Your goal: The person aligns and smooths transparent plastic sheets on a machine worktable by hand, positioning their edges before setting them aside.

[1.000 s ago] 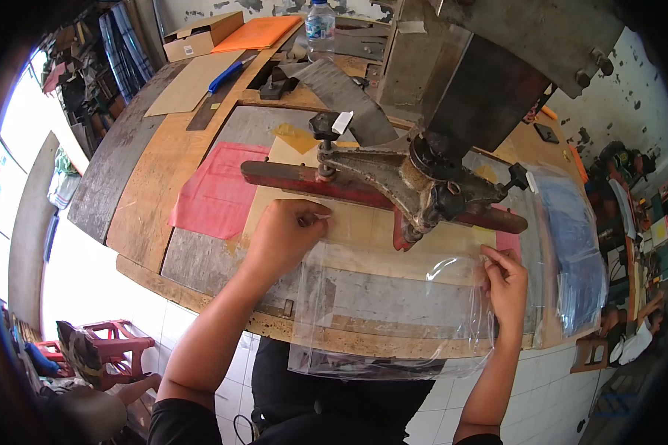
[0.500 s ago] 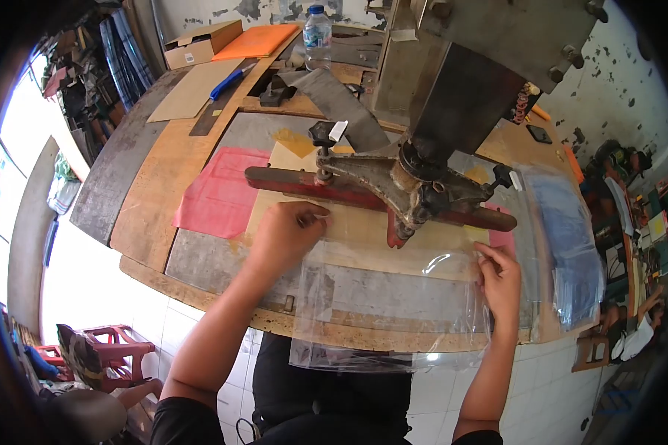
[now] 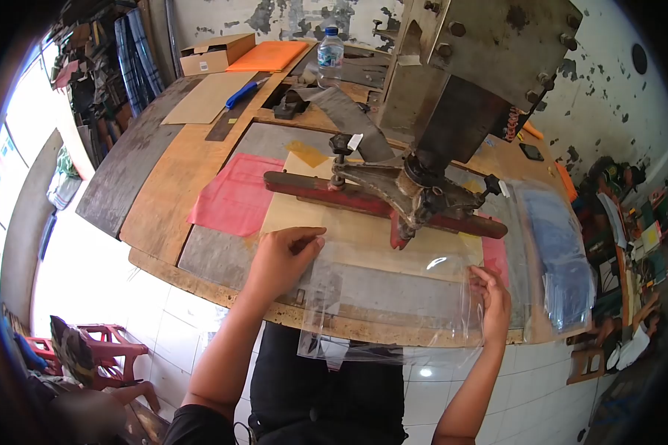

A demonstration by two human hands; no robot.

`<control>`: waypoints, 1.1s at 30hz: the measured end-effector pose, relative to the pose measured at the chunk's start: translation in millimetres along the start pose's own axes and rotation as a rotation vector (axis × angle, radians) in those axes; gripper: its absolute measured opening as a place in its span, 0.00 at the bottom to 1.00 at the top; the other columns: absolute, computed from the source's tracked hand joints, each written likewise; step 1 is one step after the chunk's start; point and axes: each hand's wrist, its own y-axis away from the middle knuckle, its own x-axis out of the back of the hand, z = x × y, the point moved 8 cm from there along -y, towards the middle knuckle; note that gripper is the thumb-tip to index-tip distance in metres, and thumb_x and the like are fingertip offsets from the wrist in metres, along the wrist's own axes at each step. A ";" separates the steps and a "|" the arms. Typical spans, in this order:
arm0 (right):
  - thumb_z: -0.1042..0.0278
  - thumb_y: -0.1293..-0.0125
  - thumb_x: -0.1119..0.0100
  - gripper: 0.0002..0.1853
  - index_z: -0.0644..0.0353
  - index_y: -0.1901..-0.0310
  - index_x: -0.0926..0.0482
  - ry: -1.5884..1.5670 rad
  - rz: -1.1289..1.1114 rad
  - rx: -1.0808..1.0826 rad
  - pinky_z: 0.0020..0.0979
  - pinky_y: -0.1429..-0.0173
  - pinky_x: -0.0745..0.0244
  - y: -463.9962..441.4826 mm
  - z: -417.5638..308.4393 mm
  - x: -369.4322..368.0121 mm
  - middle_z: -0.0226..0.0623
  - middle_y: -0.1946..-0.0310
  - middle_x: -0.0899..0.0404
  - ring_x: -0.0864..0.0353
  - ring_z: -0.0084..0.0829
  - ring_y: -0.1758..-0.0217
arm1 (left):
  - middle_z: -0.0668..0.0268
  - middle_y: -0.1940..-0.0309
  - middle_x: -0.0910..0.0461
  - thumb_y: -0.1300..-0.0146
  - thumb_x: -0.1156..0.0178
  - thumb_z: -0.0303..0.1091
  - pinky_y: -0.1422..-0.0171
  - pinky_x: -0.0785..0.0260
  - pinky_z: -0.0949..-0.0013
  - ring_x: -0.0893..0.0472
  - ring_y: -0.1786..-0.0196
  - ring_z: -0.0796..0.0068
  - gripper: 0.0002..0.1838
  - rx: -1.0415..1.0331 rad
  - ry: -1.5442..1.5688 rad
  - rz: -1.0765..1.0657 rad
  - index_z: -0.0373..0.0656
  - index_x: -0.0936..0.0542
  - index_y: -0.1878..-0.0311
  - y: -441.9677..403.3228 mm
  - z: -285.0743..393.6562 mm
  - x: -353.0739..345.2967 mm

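A clear plastic sheet point(image 3: 393, 308) stretches between my hands and hangs over the table's front edge. My left hand point(image 3: 286, 256) pinches its upper left corner, thumb against fingers. At the right side, my right hand point(image 3: 490, 297) grips the sheet's other edge with bent fingers. Just beyond them, a press head with a long red bar point(image 3: 326, 194) stands over a cream-coloured board point(image 3: 289, 215). Pink sheet material point(image 3: 230, 194) shows to the left of the board, and a smaller pink piece shows at its right end.
Stacked bluish plastic sheets point(image 3: 560, 252) lie at the table's right. Farther back are a blue cutter knife point(image 3: 243, 94), a water bottle point(image 3: 330, 55), a cardboard box point(image 3: 217, 55) and a phone point(image 3: 531, 151). A red stool point(image 3: 111, 348) and another person's arm are at lower left.
Both hands have drawn the plastic sheet a little back toward me, away from the red bar. The camera view has shifted slightly. Both hands still grip the sheet.
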 end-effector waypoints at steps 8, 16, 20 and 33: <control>0.57 0.16 0.57 0.25 0.69 0.41 0.15 0.036 0.045 0.001 0.34 0.37 0.23 -0.6 2.3 1.2 0.40 0.41 0.17 0.17 0.32 0.44 | 0.58 0.64 0.08 0.29 0.30 0.38 0.52 0.20 0.68 0.11 0.64 0.74 0.16 -0.022 0.046 0.021 0.41 0.09 0.43 -0.9 -2.3 -0.1; 0.56 0.17 0.54 0.24 0.68 0.42 0.13 0.073 0.058 0.023 0.33 0.38 0.23 -1.8 6.9 4.4 0.39 0.43 0.17 0.16 0.32 0.46 | 0.57 0.65 0.08 0.30 0.31 0.38 0.53 0.19 0.67 0.10 0.65 0.71 0.14 0.025 -0.057 0.019 0.42 0.08 0.46 1.0 5.6 3.1; 0.56 0.17 0.52 0.24 0.68 0.42 0.13 0.065 0.055 0.031 0.33 0.38 0.22 -2.1 2.8 2.7 0.40 0.44 0.17 0.16 0.32 0.46 | 0.60 0.66 0.09 0.28 0.30 0.36 0.55 0.23 0.71 0.17 0.65 0.82 0.15 -0.003 -0.021 0.026 0.40 0.09 0.44 0.2 4.2 1.6; 0.54 0.17 0.49 0.24 0.67 0.42 0.13 0.113 0.045 0.004 0.33 0.39 0.22 -0.9 -2.5 1.5 0.40 0.44 0.17 0.15 0.32 0.46 | 0.59 0.63 0.08 0.28 0.30 0.35 0.53 0.22 0.71 0.14 0.64 0.80 0.15 -0.003 -0.016 0.021 0.38 0.10 0.44 -0.3 3.7 1.1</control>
